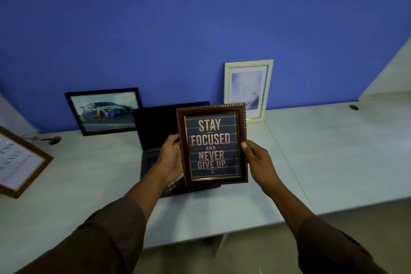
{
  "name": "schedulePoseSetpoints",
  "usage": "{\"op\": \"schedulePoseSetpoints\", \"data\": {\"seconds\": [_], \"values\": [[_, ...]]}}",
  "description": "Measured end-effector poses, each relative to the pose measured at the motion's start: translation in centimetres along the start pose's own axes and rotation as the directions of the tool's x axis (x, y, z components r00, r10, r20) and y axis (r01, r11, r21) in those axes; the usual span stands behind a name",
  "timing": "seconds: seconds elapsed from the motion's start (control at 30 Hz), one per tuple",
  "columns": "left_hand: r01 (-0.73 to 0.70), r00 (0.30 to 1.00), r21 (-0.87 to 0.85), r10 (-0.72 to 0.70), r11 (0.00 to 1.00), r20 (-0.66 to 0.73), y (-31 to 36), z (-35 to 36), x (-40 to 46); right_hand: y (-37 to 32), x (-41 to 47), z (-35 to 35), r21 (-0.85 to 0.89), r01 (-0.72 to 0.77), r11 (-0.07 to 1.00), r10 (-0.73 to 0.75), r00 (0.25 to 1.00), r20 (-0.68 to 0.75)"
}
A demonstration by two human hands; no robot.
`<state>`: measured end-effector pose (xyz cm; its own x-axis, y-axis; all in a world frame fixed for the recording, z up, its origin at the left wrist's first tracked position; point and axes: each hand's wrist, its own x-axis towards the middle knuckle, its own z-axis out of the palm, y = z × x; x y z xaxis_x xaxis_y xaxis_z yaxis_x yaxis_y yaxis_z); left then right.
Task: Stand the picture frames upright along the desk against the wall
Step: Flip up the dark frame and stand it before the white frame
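I hold a dark red frame with gold trim (pixel 212 144), reading "Stay focused and never give up", upright above the desk in the middle of the view. My left hand (pixel 171 158) grips its left edge and my right hand (pixel 259 160) grips its right edge. A white frame (pixel 248 89) stands upright against the blue wall behind it, to the right. A black frame with a car picture (pixel 104 110) leans against the wall at the left. A gold-edged frame (pixel 20 160) lies tilted at the far left edge of the desk.
An open dark laptop (pixel 160 127) sits on the pale desk (pixel 322 151) right behind and under the held frame. Cable holes show at the left (pixel 54 139) and the far right (pixel 354 107). The desk's front edge runs below my forearms.
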<state>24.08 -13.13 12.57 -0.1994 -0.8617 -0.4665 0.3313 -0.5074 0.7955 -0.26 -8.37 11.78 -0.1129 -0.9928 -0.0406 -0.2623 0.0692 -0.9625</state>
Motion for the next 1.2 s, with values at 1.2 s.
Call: {"op": "schedulePoseSetpoints", "data": {"seconds": [1.2], "values": [[0.23, 0.958, -0.054, -0.236, 0.972, -0.165, -8.9, 16.8, 23.2, 14.4, 19.6, -18.7, -0.556, -0.098, 0.826, 0.227, 0.959, 0.168]]}}
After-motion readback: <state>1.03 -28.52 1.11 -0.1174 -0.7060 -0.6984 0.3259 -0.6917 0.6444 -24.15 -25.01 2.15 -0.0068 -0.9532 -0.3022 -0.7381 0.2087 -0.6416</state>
